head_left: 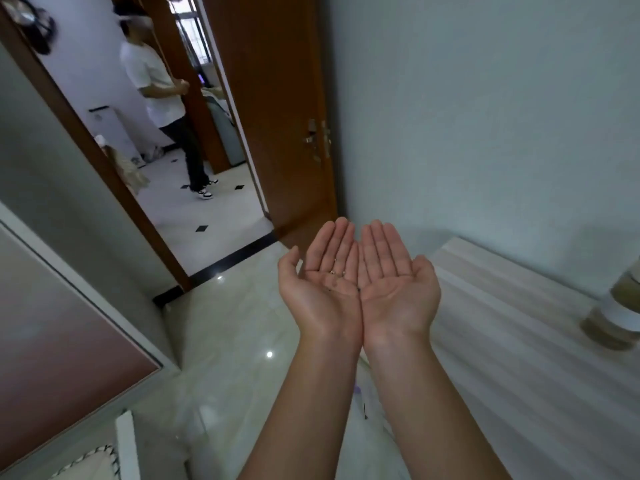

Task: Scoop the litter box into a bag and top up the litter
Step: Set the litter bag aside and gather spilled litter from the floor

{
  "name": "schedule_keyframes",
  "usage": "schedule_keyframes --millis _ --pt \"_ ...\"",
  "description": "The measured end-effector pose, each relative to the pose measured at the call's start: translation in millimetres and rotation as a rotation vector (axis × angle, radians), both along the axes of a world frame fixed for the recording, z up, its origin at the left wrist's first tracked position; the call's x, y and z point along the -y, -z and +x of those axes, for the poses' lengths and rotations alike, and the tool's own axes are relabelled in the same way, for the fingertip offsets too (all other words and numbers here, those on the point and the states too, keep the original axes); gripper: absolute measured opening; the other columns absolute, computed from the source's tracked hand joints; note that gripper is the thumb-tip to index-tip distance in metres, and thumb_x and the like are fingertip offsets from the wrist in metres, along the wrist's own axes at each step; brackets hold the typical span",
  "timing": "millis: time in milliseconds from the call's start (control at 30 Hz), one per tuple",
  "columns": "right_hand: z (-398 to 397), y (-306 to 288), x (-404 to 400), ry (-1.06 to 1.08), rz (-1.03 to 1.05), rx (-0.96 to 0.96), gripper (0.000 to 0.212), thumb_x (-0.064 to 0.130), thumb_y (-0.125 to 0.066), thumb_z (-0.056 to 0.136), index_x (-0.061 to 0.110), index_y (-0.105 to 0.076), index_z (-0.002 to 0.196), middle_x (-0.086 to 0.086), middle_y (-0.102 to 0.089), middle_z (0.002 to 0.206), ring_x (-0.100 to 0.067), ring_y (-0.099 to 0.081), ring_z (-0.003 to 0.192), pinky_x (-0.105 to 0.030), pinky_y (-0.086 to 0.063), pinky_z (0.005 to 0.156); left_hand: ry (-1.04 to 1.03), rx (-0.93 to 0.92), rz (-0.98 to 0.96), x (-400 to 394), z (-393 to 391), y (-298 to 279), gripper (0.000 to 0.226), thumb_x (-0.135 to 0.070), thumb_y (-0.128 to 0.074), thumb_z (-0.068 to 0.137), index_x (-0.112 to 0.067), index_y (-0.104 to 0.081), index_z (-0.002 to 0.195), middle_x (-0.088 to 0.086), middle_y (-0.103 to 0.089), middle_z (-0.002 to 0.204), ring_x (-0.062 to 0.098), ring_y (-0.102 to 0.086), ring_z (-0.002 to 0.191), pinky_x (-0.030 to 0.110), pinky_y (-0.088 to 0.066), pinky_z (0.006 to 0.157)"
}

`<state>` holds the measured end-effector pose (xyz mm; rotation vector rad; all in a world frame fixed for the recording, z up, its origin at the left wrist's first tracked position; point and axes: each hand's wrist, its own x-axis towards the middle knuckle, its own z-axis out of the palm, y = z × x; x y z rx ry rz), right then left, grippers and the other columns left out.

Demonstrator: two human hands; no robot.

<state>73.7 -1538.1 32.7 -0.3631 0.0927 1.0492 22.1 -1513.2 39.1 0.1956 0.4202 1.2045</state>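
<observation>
Both hands held out palm-up above the glossy floor [221,327], left hand [320,282] and right hand [394,282] pressed edge to edge along the little-finger side to make a shallow cup. Fingers [341,244] straight and close together, relaxed, gripping nothing; only a few tiny specks [335,271] lying near the base of the left hand's fingers, too small to tell whether litter grains or grit. No litter box, no scoop, no bag and no litter sack anywhere in view, so the task's own things not to be placed from here. Judged from that: either the very start or the very end of the job, a showing of bare hands rather than any scooping step; impossible to say which. To the right, a pale striped tabletop [519,341] carrying a jar [620,310] at the frame's edge; to the left, a framed panel [69,323] leaning by the wall; ahead, an open wooden door [277,116] with another person [162,98] standing in the room beyond. Next move, if work remains: parting the hands, turning the head to find the box, then taking up a scoop with one hand and holding a bag mouth wide with the other. Worth brushing those specks off first, over the bag rather than the floor.
</observation>
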Motion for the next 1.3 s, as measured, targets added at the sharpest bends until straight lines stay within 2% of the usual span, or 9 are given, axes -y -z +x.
schedule_keyframes --millis 300,500,900,1300 --pt "-63 -1 -87 -0.221 -0.035 0.027 0.053 0.034 -0.022 0.104 0.002 -0.063 0.113 -0.013 -0.071 0.111 -0.023 -0.066 0.110 -0.038 -0.043 0.106 -0.236 0.006 -0.029 -77 -68 2 0.050 -0.032 -0.038 0.096 0.006 -0.062 0.118 0.022 -0.068 0.116 0.031 -0.066 0.110 0.039 -0.044 0.107" --pt "-122 12 -161 -0.293 -0.054 0.052 0.053 0.035 -0.024 0.104 0.001 -0.063 0.114 -0.014 -0.071 0.112 -0.024 -0.065 0.111 -0.039 -0.043 0.107 -0.311 0.041 -0.063 -147 -128 16 0.050 -0.032 -0.039 0.097 0.006 -0.062 0.120 0.023 -0.068 0.116 0.032 -0.066 0.111 0.039 -0.044 0.107" --pt "-227 18 -320 -0.280 -0.059 0.086 0.052 0.035 -0.023 0.104 0.003 -0.061 0.116 -0.012 -0.070 0.114 -0.023 -0.066 0.110 -0.036 -0.045 0.102 -0.284 0.121 -0.081 -308 -232 31 0.050 -0.034 -0.039 0.097 0.004 -0.061 0.122 0.021 -0.067 0.118 0.031 -0.064 0.113 0.041 -0.041 0.110" --pt "-230 38 -441 -0.293 -0.134 0.072 0.050 0.034 -0.024 0.104 0.006 -0.064 0.112 -0.009 -0.071 0.114 -0.021 -0.065 0.111 -0.034 -0.045 0.101 -0.256 0.038 -0.108 -432 -233 53 0.050 -0.033 -0.038 0.098 0.005 -0.062 0.119 0.021 -0.068 0.116 0.030 -0.065 0.113 0.040 -0.040 0.110"
